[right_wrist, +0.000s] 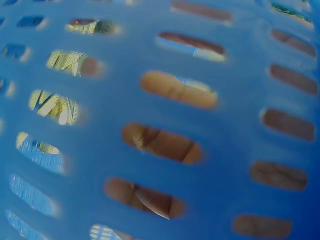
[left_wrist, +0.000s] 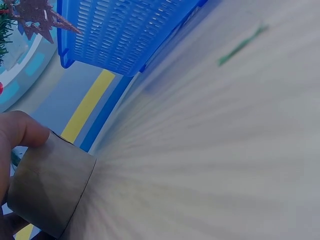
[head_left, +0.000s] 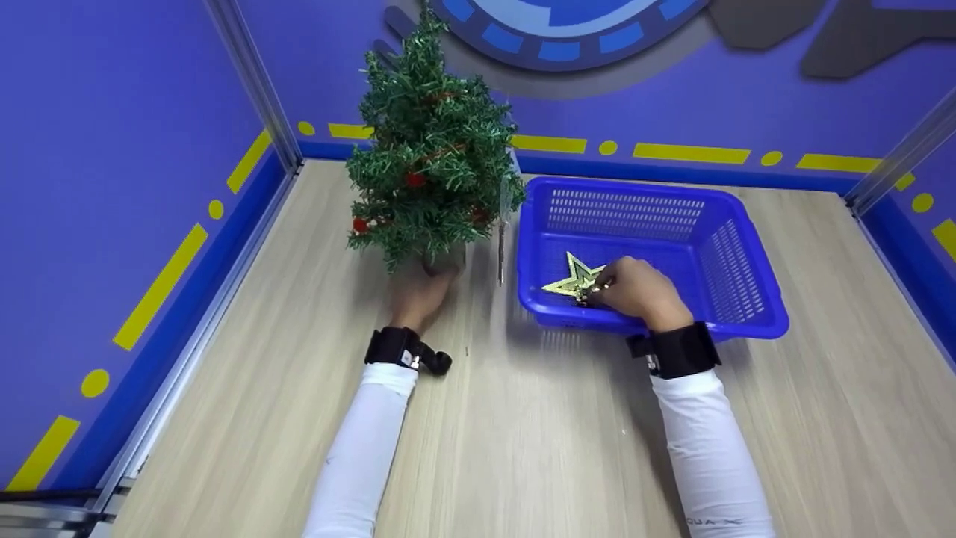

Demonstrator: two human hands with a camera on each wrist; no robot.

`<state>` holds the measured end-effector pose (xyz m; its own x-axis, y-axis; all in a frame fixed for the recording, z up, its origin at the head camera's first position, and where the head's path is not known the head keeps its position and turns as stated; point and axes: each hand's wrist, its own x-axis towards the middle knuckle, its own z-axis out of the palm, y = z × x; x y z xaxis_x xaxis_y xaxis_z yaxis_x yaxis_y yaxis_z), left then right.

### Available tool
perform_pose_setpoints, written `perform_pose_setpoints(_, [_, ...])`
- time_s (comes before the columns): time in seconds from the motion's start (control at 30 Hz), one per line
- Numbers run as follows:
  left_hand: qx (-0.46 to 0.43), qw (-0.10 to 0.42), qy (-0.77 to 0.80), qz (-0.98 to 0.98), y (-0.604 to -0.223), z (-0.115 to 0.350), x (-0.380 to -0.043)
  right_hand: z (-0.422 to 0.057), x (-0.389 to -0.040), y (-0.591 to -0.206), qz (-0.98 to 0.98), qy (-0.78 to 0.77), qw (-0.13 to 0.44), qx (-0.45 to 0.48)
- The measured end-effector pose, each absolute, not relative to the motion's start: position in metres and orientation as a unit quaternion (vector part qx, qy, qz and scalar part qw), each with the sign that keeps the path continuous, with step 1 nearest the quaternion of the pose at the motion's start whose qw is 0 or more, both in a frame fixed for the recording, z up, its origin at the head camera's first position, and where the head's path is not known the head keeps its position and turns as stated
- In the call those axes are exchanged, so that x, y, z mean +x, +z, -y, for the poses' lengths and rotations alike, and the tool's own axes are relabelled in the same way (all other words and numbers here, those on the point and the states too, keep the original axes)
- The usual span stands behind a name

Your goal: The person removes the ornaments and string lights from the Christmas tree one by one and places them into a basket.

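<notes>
A small green artificial Christmas tree (head_left: 433,142) with red decorations stands on the left of the table. My left hand (head_left: 418,299) grips its grey cylindrical base (left_wrist: 52,185) low down, thumb and fingers around it. To the right, a blue plastic basket (head_left: 534,224) holds a gold star ornament (head_left: 559,287). Inside the basket, near its front left corner, my right hand (head_left: 638,288) pinches the star by its right side. In the right wrist view, the perforated basket wall (right_wrist: 115,65) hides most of the hand, with bits of gold glinting through the slots.
A pinkish glittery spiked ornament (left_wrist: 40,15) hangs from the tree's right side, close to the basket. On the pale wooden table (head_left: 523,448) lies a short green strand (left_wrist: 242,46). Blue panels with yellow marks (head_left: 691,154) stand behind and at both sides.
</notes>
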<state>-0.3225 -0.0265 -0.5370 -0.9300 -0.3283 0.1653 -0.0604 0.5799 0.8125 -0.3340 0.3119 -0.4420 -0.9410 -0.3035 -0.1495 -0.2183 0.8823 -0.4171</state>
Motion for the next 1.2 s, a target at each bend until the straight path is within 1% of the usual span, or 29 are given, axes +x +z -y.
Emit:
perform_pose_setpoints(0.33, [0.106,0.138,-0.446,0.878,-0.539,0.028,-0.323,-0.312,-0.334,-0.443,-0.964,-0.202,0.101,-0.142])
perform_pose_setpoints(0.43, [0.108,0.137,-0.467,0.867,-0.540,0.028,-0.324,-0.309,-0.333,-0.442,-0.967,-0.205,0.076,-0.132])
perform_pose_setpoints(0.53, [0.112,0.134,-0.482,0.859,-0.541,0.028,-0.324,-0.301,-0.330,-0.437,-0.963,-0.237,0.027,-0.127])
perform_pose_setpoints(0.63, [0.114,0.132,-0.488,0.855,-0.540,0.028,-0.324,-0.287,-0.323,-0.429,-0.944,-0.296,-0.031,-0.144])
perform_pose_setpoints(0.7, [0.114,0.131,-0.485,0.857,-0.540,0.028,-0.323,-0.275,-0.318,-0.425,-0.925,-0.337,-0.052,-0.168])
perform_pose_setpoints(0.8, [0.120,0.144,-0.476,0.859,-0.539,0.026,-0.323,-0.259,-0.317,-0.424,-0.899,-0.379,-0.049,-0.215])
perform_pose_setpoints(0.93, [0.124,0.158,-0.463,0.863,-0.540,0.022,-0.322,-0.242,-0.321,-0.429,-0.883,-0.388,-0.039,-0.263])
perform_pose_setpoints(1.13, [0.164,0.163,-0.446,0.864,-0.539,0.014,-0.319,-0.226,-0.328,-0.431,-0.845,-0.435,-0.090,-0.298])
perform_pose_setpoints(1.2, [0.167,0.169,-0.443,0.865,-0.540,0.011,-0.319,-0.225,-0.330,-0.429,-0.831,-0.456,-0.098,-0.302])
